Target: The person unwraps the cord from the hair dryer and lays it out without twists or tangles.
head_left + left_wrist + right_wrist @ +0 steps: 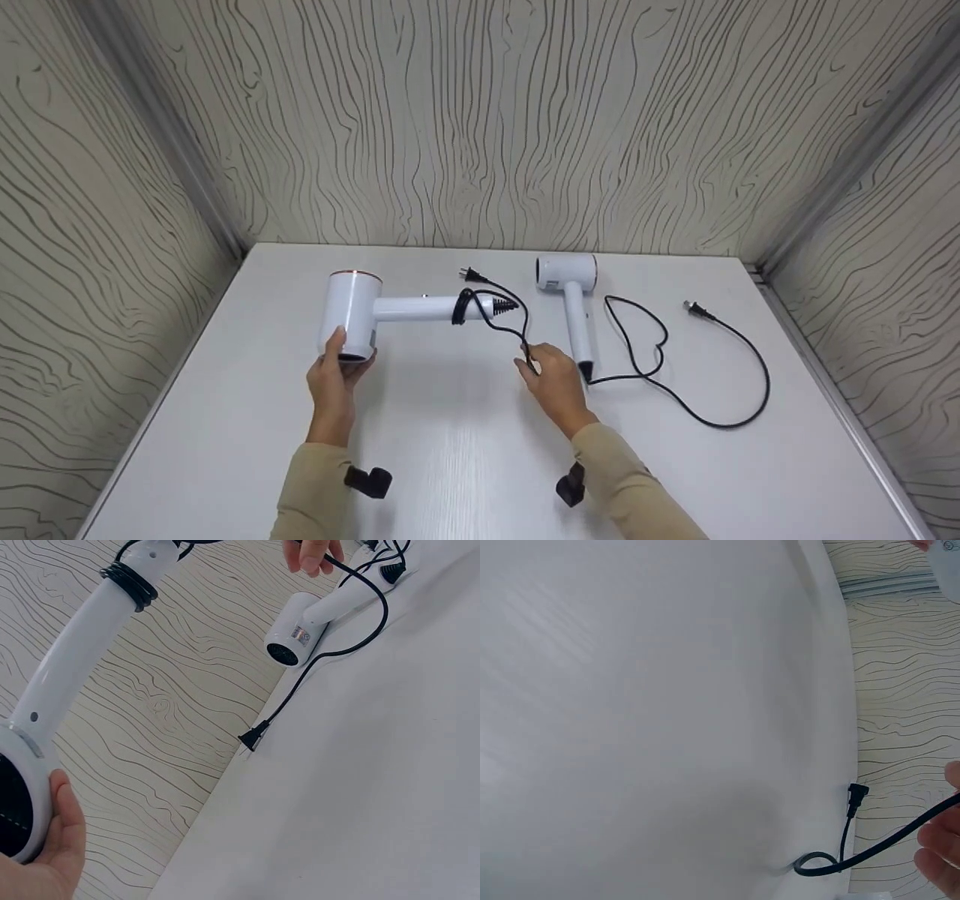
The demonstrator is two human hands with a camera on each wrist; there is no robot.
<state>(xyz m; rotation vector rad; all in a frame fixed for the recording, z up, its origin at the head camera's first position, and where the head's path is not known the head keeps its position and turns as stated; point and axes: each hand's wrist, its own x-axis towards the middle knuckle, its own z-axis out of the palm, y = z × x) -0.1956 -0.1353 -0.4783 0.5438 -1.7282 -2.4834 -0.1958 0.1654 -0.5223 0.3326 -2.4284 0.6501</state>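
Note:
A white hair dryer [351,307] is held up in my left hand [332,386], which grips the barrel at its lower end, thumb on the near side. Its handle [412,308] points right. Black cord is coiled tightly round the handle's end, as the left wrist view shows with the coil [129,586]. My right hand [559,384] pinches a loose stretch of the cord [900,835] between thumb and fingers. From there the cord runs to a two-pin plug [253,736] near the table's back edge.
A second white hair dryer [567,271] lies at the back right of the white table [450,480]. Its black cord [724,426] spreads unwound to the right, ending in a plug [700,309]. Wood-grain patterned panels [480,120] enclose the table's back and sides.

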